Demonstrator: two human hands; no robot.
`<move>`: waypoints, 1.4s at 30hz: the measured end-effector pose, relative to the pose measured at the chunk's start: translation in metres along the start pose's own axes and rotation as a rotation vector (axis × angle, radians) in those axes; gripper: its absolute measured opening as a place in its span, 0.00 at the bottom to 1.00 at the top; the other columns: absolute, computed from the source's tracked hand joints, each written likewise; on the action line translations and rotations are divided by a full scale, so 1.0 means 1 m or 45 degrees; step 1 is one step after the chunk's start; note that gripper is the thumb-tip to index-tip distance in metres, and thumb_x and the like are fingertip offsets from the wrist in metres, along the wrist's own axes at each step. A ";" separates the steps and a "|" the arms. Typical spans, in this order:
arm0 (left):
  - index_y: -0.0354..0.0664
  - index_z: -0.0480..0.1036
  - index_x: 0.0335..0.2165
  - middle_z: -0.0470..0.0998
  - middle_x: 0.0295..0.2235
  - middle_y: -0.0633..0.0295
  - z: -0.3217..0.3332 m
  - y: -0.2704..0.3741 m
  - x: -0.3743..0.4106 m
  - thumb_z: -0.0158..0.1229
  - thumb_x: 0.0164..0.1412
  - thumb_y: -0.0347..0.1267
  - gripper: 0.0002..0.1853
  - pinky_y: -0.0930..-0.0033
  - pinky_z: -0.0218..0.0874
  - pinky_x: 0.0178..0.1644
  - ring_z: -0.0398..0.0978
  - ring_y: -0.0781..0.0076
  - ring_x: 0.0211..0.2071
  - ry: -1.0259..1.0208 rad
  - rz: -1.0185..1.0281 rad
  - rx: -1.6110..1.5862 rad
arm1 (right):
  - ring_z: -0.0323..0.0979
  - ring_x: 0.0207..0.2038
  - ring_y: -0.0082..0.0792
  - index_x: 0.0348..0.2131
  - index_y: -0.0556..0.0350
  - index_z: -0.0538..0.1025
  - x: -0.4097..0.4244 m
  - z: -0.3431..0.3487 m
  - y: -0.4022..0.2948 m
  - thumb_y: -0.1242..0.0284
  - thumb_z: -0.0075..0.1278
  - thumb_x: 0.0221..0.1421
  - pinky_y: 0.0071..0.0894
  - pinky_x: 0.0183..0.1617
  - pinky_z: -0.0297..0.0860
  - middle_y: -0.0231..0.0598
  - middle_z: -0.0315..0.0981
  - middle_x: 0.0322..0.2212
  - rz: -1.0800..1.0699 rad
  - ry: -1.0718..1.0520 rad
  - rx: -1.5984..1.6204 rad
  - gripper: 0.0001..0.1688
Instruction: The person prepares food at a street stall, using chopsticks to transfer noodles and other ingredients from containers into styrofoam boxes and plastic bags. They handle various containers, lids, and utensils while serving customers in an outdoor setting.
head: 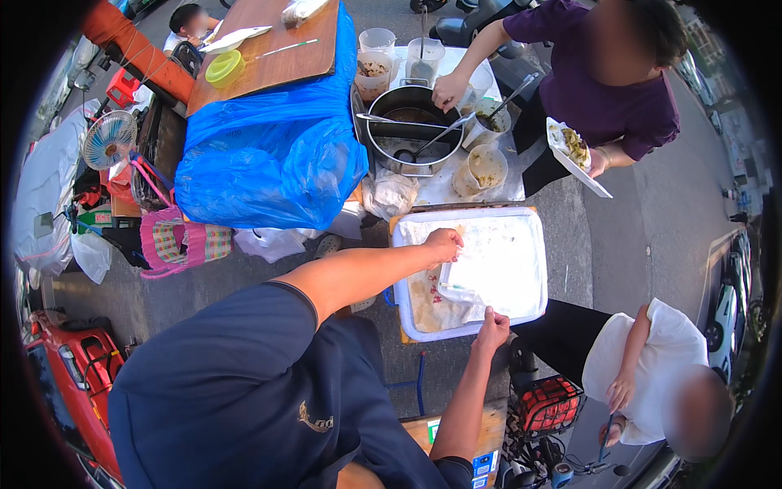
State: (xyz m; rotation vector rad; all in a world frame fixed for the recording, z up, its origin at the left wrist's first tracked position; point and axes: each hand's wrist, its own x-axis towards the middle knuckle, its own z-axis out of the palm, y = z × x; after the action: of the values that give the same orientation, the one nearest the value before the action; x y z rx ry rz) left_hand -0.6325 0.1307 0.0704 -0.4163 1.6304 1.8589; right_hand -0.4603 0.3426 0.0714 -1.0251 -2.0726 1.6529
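Observation:
In the head view, a shallow white tub point(531, 305) lined with stained white cloth stands in front of me. My left hand point(444, 246) has its fingers pinched on an edge of white cloth or film over the tub's middle. At the near rim, my right hand point(493, 330) pinches the lower edge of the same material with thumb and fingers. Between the hands lies a bright white rectangular thing, perhaps a container, with overexposed detail. Red writing shows on the cloth left of it.
Beyond the tub stand a divided metal pot point(415, 128) with ladles and several plastic tubs of food point(481, 170). A blue plastic bag point(269, 165) hangs from a wooden board point(275, 49). One person at the right holds a food tray point(574, 153); another stands lower right.

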 end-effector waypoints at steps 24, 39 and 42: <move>0.37 0.74 0.45 0.78 0.33 0.63 -0.440 -0.156 -0.347 0.56 0.65 0.32 0.12 0.71 0.65 0.36 0.76 0.78 0.34 0.143 -0.272 0.113 | 0.66 0.60 0.53 0.60 0.54 0.67 -0.196 0.449 0.065 0.54 0.40 0.67 0.57 0.61 0.69 0.49 0.68 0.59 0.812 -1.353 1.065 0.31; 0.39 0.74 0.47 0.78 0.46 0.56 -0.563 -0.087 -0.348 0.64 0.60 0.38 0.21 0.62 0.69 0.49 0.76 0.64 0.46 -0.338 0.384 0.513 | 0.72 0.36 0.20 0.41 0.57 0.69 -0.439 0.277 -0.035 0.79 0.52 0.62 0.22 0.40 0.69 0.36 0.75 0.38 -0.104 -0.395 -0.024 0.09; 0.38 0.70 0.54 0.66 0.59 0.51 -0.540 -0.084 -0.341 0.66 0.58 0.47 0.32 0.58 0.59 0.63 0.66 0.57 0.60 -0.459 0.676 0.662 | 0.71 0.39 0.19 0.41 0.58 0.68 -0.504 0.262 -0.085 0.80 0.53 0.62 0.21 0.44 0.69 0.34 0.75 0.38 -0.180 -0.556 -0.219 0.10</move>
State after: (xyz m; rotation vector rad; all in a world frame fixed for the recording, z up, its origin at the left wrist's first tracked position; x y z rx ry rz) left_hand -0.4094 -0.4725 0.1116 0.5901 1.9855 1.6239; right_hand -0.2999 -0.1993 0.1724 -0.5780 -2.5334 1.7707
